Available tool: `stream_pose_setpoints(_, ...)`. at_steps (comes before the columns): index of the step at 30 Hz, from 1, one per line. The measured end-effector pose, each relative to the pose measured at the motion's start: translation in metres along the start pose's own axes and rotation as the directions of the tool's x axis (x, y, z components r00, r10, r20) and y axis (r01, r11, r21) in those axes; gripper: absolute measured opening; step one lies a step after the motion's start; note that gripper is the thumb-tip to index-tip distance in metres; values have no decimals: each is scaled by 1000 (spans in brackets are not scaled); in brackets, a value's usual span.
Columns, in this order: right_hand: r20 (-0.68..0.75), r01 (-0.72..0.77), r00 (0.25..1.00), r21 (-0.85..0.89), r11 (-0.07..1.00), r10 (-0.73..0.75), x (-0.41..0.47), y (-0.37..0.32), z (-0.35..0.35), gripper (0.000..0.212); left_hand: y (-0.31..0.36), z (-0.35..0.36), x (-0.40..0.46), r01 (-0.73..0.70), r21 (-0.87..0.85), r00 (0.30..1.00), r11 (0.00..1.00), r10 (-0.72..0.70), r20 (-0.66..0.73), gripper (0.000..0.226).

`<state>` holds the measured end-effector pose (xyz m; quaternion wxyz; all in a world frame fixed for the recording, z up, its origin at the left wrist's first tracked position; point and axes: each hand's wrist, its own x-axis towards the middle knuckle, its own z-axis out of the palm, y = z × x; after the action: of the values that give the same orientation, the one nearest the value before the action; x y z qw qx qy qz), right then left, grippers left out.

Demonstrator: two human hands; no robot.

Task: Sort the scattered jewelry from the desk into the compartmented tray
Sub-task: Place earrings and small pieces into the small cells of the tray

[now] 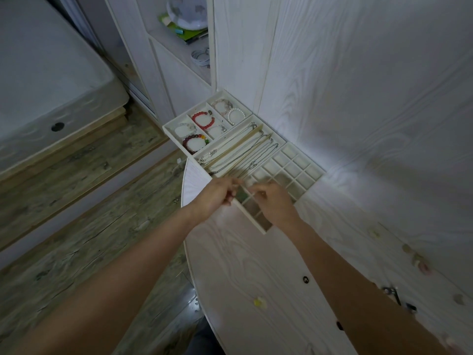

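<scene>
- We count four bead bracelets in the tray's (171, 127) far-left compartments, one of them red (203, 120).
- Our left hand (214, 193) and right hand (275, 203) meet over the small-square grid (291, 169), fingers curled; whether they pinch anything, we cannot tell.
- A yellow piece (260, 302) lies near on the desk (256, 265).

I see the white compartmented plastic tray (302, 149) at frame centre, bead bracelets (203, 120) in its far cells, thin chain necklaces (245, 152) laid straight mid-tray; small pale jewelry pieces (416, 258) scattered lower right.
</scene>
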<state>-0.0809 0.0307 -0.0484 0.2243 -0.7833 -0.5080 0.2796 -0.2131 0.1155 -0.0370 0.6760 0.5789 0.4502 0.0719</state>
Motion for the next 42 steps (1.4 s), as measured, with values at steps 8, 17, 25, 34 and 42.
stream_pose_setpoints(8, -82, 27, 997, 407, 913, 7, -39, -2, -22, 25, 9, 21, -31, -78, -205, 989, 976, 101, 104, 38)
stream_pose_setpoints(17, -55, 29, 998, 620, 784, 7, -73, -7, -38, 10, 21, 46, -55, -204, 86, 970, 975, 190, 151, 46)
stream_pose_setpoints(25, 70, -143, 987, 775, 616, 142, -91, 8, -44, 12, 19, 46, -68, -209, 135, 967, 969, 184, 174, 42)
stream_pose_setpoints(34, 103, -206, 960, 889, 409, 261, -89, 15, -37, 11, 4, 46, -68, -186, 2, 970, 982, 184, 161, 8)
stream_pose_setpoints(42, 44, -220, 944, 824, 523, 328, -58, 26, -21, 12, -8, 42, -50, -221, 106, 975, 970, 222, -7, 18)
